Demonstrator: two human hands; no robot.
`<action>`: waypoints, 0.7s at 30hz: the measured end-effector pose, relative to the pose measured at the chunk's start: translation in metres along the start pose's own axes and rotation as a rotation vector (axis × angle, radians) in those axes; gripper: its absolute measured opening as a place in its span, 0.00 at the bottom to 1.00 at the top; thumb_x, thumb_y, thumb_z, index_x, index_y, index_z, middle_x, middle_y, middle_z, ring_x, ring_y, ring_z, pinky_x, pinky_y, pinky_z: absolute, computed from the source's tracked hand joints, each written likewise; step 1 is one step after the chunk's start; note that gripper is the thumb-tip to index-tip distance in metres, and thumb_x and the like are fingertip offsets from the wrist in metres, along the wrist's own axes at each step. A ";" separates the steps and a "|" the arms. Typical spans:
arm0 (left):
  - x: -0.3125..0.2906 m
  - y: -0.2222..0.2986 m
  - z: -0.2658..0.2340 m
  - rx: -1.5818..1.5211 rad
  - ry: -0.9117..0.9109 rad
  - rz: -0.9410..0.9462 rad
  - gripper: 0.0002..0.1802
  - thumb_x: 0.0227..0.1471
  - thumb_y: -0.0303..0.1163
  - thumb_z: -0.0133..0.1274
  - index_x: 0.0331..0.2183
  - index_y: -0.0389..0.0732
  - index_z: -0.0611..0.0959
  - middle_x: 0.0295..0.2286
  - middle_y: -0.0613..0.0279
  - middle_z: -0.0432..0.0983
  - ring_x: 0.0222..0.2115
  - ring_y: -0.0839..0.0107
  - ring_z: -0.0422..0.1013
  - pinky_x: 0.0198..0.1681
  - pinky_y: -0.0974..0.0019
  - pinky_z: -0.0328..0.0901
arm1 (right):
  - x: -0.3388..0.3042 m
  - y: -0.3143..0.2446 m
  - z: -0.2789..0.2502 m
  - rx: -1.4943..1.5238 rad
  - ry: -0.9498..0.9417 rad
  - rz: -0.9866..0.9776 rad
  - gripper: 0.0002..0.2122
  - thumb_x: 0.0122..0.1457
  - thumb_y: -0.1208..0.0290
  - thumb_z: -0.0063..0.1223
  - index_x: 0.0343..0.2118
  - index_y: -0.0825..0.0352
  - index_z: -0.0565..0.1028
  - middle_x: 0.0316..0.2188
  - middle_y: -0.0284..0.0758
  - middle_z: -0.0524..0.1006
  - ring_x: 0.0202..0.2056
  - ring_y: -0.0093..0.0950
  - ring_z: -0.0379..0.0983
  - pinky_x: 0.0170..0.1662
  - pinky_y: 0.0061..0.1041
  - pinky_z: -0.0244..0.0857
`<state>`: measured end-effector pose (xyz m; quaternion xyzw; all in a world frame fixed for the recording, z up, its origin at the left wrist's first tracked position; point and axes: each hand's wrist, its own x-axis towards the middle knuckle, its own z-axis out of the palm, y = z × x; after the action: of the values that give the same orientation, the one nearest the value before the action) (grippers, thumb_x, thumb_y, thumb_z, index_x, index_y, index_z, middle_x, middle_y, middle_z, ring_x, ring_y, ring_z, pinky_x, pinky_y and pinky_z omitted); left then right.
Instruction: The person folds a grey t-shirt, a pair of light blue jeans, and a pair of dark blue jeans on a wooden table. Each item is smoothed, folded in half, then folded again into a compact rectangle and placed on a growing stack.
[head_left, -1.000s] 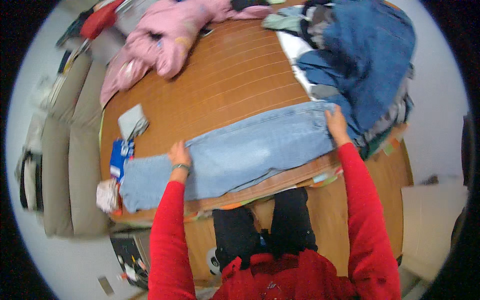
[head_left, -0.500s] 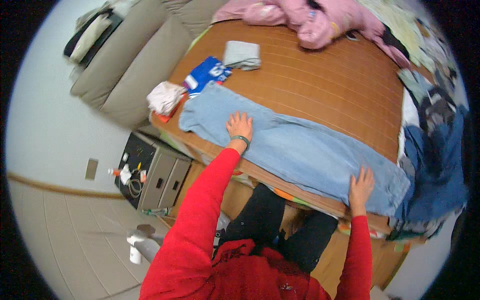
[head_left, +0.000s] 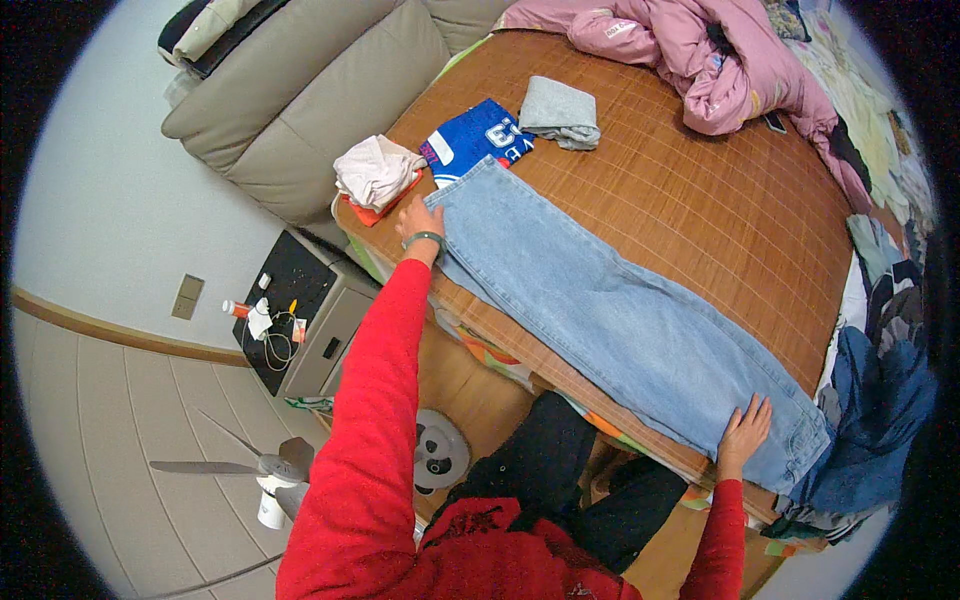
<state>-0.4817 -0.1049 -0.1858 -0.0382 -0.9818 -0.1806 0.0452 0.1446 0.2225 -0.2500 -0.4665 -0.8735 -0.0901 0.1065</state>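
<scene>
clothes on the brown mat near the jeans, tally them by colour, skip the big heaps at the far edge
light blue: 1, the jeans, laid flat, left hand at the hem end, right hand near the waist
grey: 1, folded garment
blue with white print: 1, shirt
cream over orange: 1, small bundle
total: 4
</scene>
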 end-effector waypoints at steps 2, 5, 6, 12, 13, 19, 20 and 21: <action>0.015 0.000 -0.001 -0.129 -0.026 0.015 0.28 0.46 0.40 0.56 0.48 0.39 0.73 0.41 0.47 0.75 0.43 0.53 0.69 0.45 0.54 0.62 | 0.000 0.000 0.002 0.005 0.009 0.004 0.21 0.61 0.66 0.43 0.58 0.63 0.62 0.60 0.43 0.57 0.61 0.40 0.51 0.62 0.41 0.44; 0.036 0.003 -0.003 -0.734 -0.069 -0.075 0.21 0.43 0.34 0.57 0.41 0.35 0.76 0.29 0.52 0.78 0.29 0.57 0.74 0.32 0.60 0.67 | 0.001 0.000 0.005 -0.016 0.000 0.009 0.21 0.61 0.66 0.42 0.58 0.63 0.62 0.60 0.42 0.57 0.61 0.40 0.51 0.62 0.41 0.44; 0.049 0.002 -0.011 -1.134 -0.309 -0.230 0.17 0.45 0.30 0.56 0.39 0.34 0.76 0.30 0.56 0.76 0.33 0.61 0.73 0.38 0.59 0.67 | 0.001 0.000 0.006 -0.018 -0.013 0.022 0.21 0.61 0.66 0.42 0.58 0.62 0.62 0.60 0.41 0.57 0.61 0.40 0.51 0.62 0.40 0.44; 0.028 -0.062 -0.015 -1.549 -0.284 -0.249 0.13 0.50 0.26 0.50 0.40 0.34 0.74 0.38 0.55 0.74 0.40 0.62 0.70 0.46 0.59 0.65 | 0.000 0.003 0.007 -0.019 0.013 0.002 0.22 0.60 0.67 0.43 0.58 0.63 0.62 0.60 0.41 0.58 0.61 0.40 0.52 0.62 0.40 0.45; 0.016 -0.078 -0.008 -1.273 -0.323 -0.366 0.15 0.49 0.29 0.51 0.40 0.34 0.73 0.38 0.55 0.73 0.40 0.62 0.70 0.45 0.59 0.65 | 0.001 0.003 0.006 -0.019 0.015 -0.005 0.22 0.60 0.67 0.43 0.58 0.63 0.62 0.60 0.42 0.58 0.61 0.40 0.52 0.62 0.40 0.45; -0.003 -0.115 0.029 -0.745 -0.088 -0.386 0.30 0.45 0.44 0.58 0.44 0.30 0.72 0.40 0.49 0.72 0.42 0.60 0.69 0.45 0.61 0.64 | 0.002 -0.003 -0.001 -0.008 -0.006 -0.013 0.22 0.59 0.67 0.43 0.57 0.64 0.62 0.59 0.45 0.58 0.60 0.41 0.52 0.61 0.41 0.45; -0.002 -0.110 0.029 -0.701 -0.111 -0.363 0.33 0.45 0.45 0.59 0.46 0.29 0.71 0.41 0.48 0.72 0.42 0.59 0.69 0.46 0.61 0.64 | 0.003 -0.003 -0.002 0.000 -0.023 0.001 0.22 0.59 0.67 0.43 0.57 0.64 0.62 0.59 0.45 0.58 0.60 0.41 0.52 0.61 0.41 0.45; -0.002 -0.105 0.026 -0.921 -0.211 -0.373 0.39 0.44 0.46 0.60 0.50 0.28 0.68 0.45 0.45 0.71 0.43 0.58 0.69 0.48 0.61 0.63 | 0.004 -0.003 -0.004 0.010 -0.013 0.008 0.22 0.59 0.67 0.44 0.57 0.64 0.63 0.59 0.46 0.58 0.60 0.41 0.53 0.61 0.41 0.45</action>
<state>-0.4916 -0.1938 -0.2466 0.1039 -0.7895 -0.5951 -0.1088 0.1409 0.2231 -0.2454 -0.4699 -0.8728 -0.0821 0.1034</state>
